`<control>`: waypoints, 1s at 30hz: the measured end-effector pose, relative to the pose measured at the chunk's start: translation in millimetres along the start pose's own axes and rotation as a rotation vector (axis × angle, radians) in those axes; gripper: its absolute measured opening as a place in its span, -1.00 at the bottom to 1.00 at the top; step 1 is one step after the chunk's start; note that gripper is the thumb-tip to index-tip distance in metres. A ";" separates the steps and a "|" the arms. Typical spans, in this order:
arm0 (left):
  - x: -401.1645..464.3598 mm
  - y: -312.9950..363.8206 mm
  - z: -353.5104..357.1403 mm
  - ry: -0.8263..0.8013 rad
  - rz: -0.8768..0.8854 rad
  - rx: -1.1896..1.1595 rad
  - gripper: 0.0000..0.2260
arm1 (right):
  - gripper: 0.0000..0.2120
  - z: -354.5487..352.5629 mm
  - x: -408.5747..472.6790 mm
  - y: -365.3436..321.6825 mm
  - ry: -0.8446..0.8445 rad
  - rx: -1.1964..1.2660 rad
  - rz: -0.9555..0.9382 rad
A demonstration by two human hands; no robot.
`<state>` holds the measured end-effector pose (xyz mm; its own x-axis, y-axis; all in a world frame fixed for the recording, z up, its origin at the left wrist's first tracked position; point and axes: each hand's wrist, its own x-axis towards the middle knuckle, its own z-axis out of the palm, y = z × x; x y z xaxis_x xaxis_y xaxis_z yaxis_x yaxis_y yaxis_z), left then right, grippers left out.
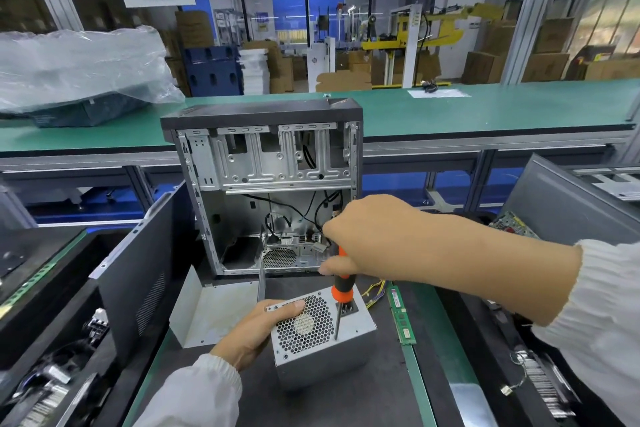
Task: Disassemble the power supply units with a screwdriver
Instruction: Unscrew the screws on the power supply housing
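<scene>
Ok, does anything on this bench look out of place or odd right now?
A green memory stick lies loose on the mat right of the power supply unit, and a bent metal panel sits loose beside the open computer case.

An electronics disassembly workshop inside a factory: long green-matted workbenches (pixel 485 107) at 12 o'clock, stacked cardboard boxes (pixel 550 55) and a yellow machine (pixel 433 28) beyond, an opened computer case (pixel 263 163) at centre.
</scene>
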<state>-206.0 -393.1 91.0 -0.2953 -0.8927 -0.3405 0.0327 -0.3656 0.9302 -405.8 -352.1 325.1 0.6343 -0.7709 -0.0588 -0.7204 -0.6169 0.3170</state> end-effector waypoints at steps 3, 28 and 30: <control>-0.6 -0.6 0.5 0.008 0.014 0.009 -0.60 | -0.65 -3.0 -4.1 3.1 -0.065 0.051 -0.096; -2.7 -0.1 -0.1 -0.003 0.001 0.032 -0.52 | -0.58 3.8 9.3 -14.0 0.207 0.063 0.068; -2.9 -0.6 0.0 0.002 0.003 0.023 -0.58 | -0.58 3.1 8.3 -11.6 0.178 0.003 -0.013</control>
<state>-205.1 -390.3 91.5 -0.2935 -0.8944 -0.3375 0.0115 -0.3563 0.9343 -393.1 -351.8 318.1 0.6830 -0.7227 0.1058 -0.7125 -0.6273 0.3143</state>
